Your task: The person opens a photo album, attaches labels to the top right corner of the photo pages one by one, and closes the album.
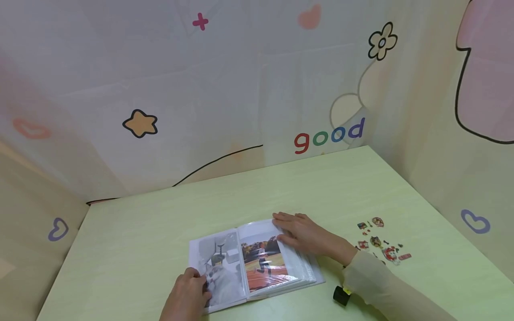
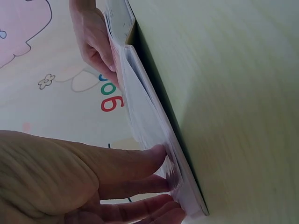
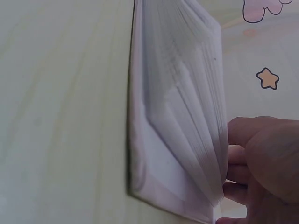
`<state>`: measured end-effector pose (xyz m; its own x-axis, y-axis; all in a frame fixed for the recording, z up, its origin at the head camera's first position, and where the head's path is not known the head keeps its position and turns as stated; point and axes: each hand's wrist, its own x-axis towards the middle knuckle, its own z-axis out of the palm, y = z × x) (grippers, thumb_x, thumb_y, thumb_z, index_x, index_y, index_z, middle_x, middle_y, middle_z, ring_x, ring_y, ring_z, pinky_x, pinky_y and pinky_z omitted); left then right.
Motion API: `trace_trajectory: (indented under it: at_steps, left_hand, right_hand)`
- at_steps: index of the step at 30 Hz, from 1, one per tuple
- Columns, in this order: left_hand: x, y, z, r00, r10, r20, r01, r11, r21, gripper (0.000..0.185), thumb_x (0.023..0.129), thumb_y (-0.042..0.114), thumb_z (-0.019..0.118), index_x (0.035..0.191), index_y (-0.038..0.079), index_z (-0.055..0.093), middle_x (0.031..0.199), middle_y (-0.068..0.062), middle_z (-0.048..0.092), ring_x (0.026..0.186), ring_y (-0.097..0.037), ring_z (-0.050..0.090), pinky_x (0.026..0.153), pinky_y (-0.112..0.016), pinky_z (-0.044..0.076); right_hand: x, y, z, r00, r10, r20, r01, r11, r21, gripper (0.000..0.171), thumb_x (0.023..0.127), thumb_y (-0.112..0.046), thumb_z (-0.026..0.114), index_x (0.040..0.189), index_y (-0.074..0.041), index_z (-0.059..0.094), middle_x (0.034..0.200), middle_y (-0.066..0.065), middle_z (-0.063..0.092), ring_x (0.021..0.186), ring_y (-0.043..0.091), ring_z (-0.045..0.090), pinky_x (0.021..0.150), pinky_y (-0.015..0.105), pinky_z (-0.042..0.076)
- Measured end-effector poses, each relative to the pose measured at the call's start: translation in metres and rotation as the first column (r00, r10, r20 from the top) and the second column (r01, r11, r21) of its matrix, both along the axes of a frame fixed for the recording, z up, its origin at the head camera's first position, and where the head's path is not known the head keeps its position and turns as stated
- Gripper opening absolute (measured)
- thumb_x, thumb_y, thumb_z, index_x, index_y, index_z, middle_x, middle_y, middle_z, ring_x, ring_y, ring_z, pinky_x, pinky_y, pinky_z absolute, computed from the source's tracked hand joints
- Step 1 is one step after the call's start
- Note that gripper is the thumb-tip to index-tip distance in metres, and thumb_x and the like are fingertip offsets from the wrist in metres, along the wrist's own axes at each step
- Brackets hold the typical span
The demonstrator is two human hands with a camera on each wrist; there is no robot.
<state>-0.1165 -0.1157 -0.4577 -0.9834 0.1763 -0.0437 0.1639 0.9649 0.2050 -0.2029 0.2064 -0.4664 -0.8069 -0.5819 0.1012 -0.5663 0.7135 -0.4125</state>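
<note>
Closest to the lens, in the left wrist view, is our left hand [image 2: 70, 175], its fingers bent in at the left edge of the photo album [image 1: 194, 254]; thumb and fingertips appear to pinch there lightly, though we cannot tell how many leaves lie between them. Our right hand [image 1: 307, 234] has its fingers stretched out, resting on the upper right part of the facing page without gripping it. Below it the leaves fan apart from the back cover, as the right wrist view shows.

The album lies open on the table, a grey photo [image 1: 230, 285] on the left and a photo of a runner [image 1: 257, 267] on the right. We judge the step in hand to be steadying the spread among its pages. As we read it, the next move calls for a single leaf picked cleanly by its edge while the other hand keeps the album still.

Farther right, past the forearm, stickers [image 1: 389, 253] lie scattered on the pale green table [image 1: 160, 232].
</note>
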Motion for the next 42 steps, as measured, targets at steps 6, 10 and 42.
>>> trace_trajectory:
  at_steps: [6,10,42]
  left_hand:
    - [0.003,0.001,-0.006,0.999,-0.023,-0.029,0.021,0.998,-0.066,0.031,0.083,0.015,0.087,0.102,-0.006,0.075,0.109,-0.016,0.063,0.092,-0.035,0.060,0.083,-0.048,0.057]
    - [0.007,0.001,-0.010,0.999,-0.018,-0.034,0.016,0.998,-0.069,0.034,0.083,0.015,0.086,0.106,-0.006,0.072,0.114,-0.016,0.063,0.098,-0.036,0.060,0.084,-0.048,0.057]
    - [0.010,0.051,0.024,0.911,-0.198,-0.361,0.260,0.957,0.130,0.050,0.090,0.023,0.079,0.133,0.000,0.066,0.132,-0.015,0.064,0.119,-0.036,0.061,0.098,-0.053,0.051]
  right_hand:
    - [0.000,-0.002,-0.001,1.000,-0.007,0.017,0.006,1.000,0.014,0.056,0.106,-0.028,0.057,0.152,0.002,0.047,0.162,0.018,0.038,0.151,0.037,0.032,0.119,0.062,0.025]
    - [0.002,-0.002,-0.003,1.000,-0.017,0.023,0.016,1.000,0.020,0.056,0.107,-0.029,0.056,0.153,0.001,0.046,0.163,0.016,0.037,0.151,0.037,0.031,0.120,0.061,0.024]
    - [0.036,0.037,0.035,0.984,-0.085,-0.155,0.084,0.996,-0.016,0.053,0.101,-0.023,0.068,0.147,0.000,0.055,0.158,0.018,0.045,0.147,0.038,0.039,0.111,0.058,0.041]
